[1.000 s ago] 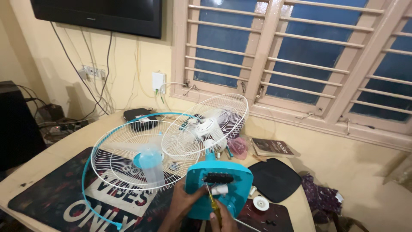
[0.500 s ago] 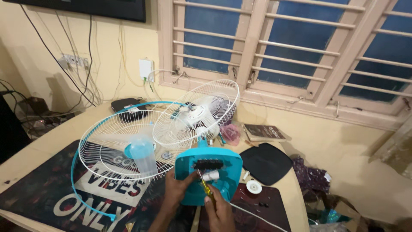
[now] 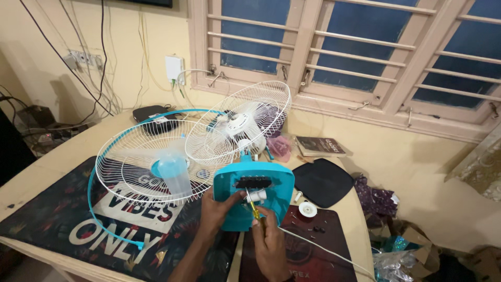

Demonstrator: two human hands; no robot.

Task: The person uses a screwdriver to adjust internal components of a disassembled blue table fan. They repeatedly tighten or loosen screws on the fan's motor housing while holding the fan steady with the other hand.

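A turquoise fan base (image 3: 253, 198) stands tipped toward me on the table, its underside with a dark slot showing. My left hand (image 3: 218, 211) rests on its left part, fingers near a small white piece (image 3: 257, 195). My right hand (image 3: 271, 237) grips a yellow-handled screwdriver (image 3: 254, 210) whose tip points up at that white piece. Behind the base stands the white wire rear fan guard with the motor (image 3: 239, 129). A second white guard with a turquoise rim (image 3: 141, 167) lies flat to the left.
A dark printed mat (image 3: 78, 230) covers the table's left. A black square cover (image 3: 322, 181), a white round cap (image 3: 308, 210), small screws (image 3: 317, 228) and a white cord (image 3: 318, 245) lie to the right. A book (image 3: 320, 147) and pink bag (image 3: 280, 147) sit near the wall.
The view has shifted left and tilted down, so the fan parts sit further right and lower. Both hands stay at the turquoise base with the screwdriver at the white piece.
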